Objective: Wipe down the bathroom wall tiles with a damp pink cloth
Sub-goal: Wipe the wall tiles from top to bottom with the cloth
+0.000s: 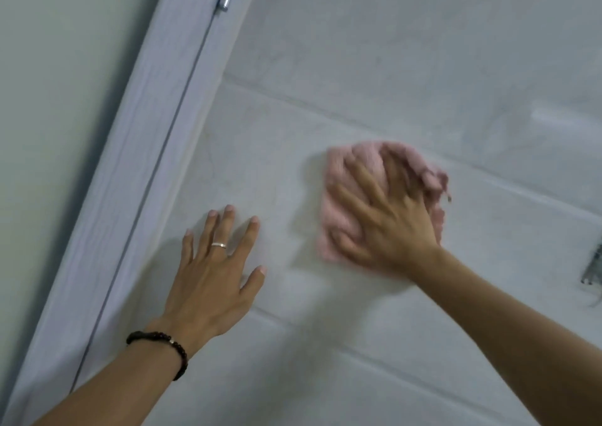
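The wiping itself looks to be under way: the right hand (387, 217) lies spread over a bunched, fluffy pink cloth (338, 204), pressing it flat against the pale grey glossy wall tiles (374, 67), and both are blurred. The left hand (211, 269), fingers straight and splayed, rests bare on the tile near the white wooden door frame (143, 152). Next, I'd guess, comes an even-pressured sweep across the tile beside it.
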